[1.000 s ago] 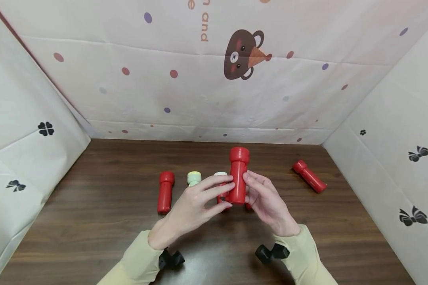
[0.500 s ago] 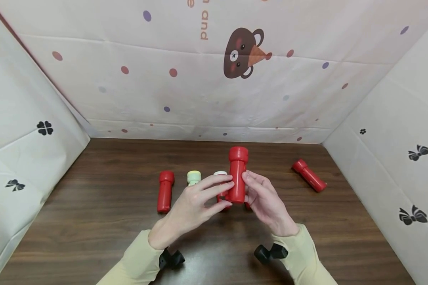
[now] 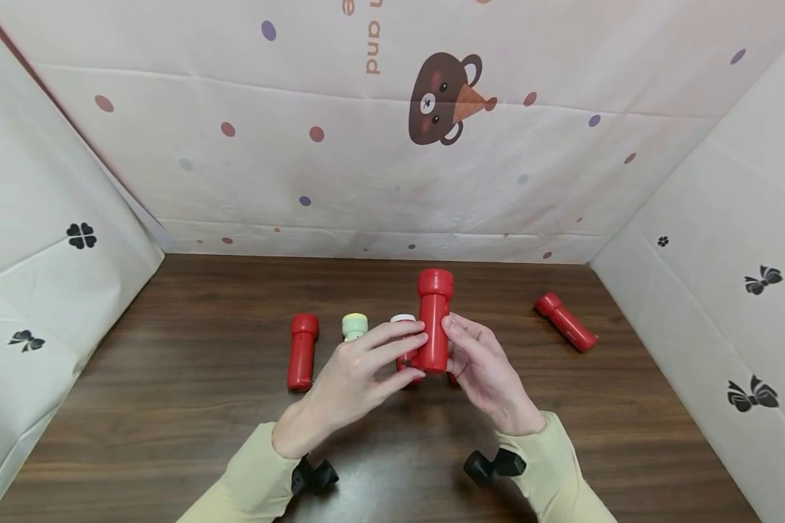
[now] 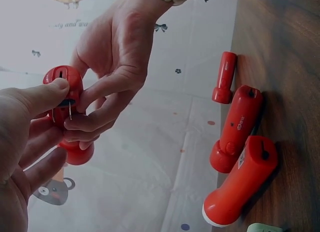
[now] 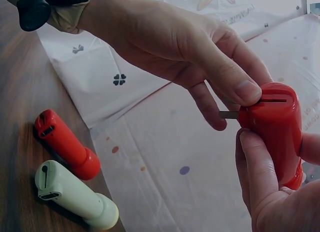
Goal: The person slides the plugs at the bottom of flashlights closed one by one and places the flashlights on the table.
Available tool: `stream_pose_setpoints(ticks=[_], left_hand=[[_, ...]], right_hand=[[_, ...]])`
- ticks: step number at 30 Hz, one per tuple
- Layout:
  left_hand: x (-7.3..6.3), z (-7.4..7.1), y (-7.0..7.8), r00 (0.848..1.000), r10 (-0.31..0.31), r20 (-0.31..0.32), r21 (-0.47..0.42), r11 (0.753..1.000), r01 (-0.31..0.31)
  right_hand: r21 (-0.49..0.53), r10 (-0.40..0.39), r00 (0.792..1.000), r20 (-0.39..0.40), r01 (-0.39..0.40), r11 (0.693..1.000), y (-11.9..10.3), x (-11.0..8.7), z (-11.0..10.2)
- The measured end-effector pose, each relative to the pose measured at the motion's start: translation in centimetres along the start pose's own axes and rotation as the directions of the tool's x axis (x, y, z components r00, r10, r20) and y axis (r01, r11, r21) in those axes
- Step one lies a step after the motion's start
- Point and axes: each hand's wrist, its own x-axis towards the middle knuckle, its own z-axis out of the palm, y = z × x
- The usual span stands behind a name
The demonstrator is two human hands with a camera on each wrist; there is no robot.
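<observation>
A red flashlight (image 3: 435, 305) is held upright above the table in the head view, its wide head at the top. My right hand (image 3: 487, 367) grips its body from the right, thumb on the near side. From the left, my left hand (image 3: 360, 370) holds it too, fingertips on the side and thumb at the bottom end. Two thin metal plug prongs (image 5: 229, 114) stick out near that end, below a narrow slot. In the left wrist view, the left thumb (image 4: 57, 87) lies beside the slot and the prongs. The flashlight's far side is hidden.
On the brown table (image 3: 203, 436) lie a red flashlight (image 3: 303, 352), a pale green one (image 3: 355, 325), a white-rimmed red one (image 3: 404, 349) partly covered by my left hand, and another red one (image 3: 565, 322) at right. One more red flashlight (image 4: 240, 122) shows in the left wrist view. Patterned sheets (image 3: 235, 174) enclose the table.
</observation>
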Motion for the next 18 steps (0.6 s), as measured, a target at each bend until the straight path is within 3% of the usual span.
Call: stream_pose_setpoints(ticks=[18], left_hand=[[-0.06,0.04,0.11,0.998,0.042,-0.039,0.010,0.999,-0.041]], right_hand=[[-0.036,-0.030,0.999,-0.024,0.029,0.999,0.06,-0.18,0.51]])
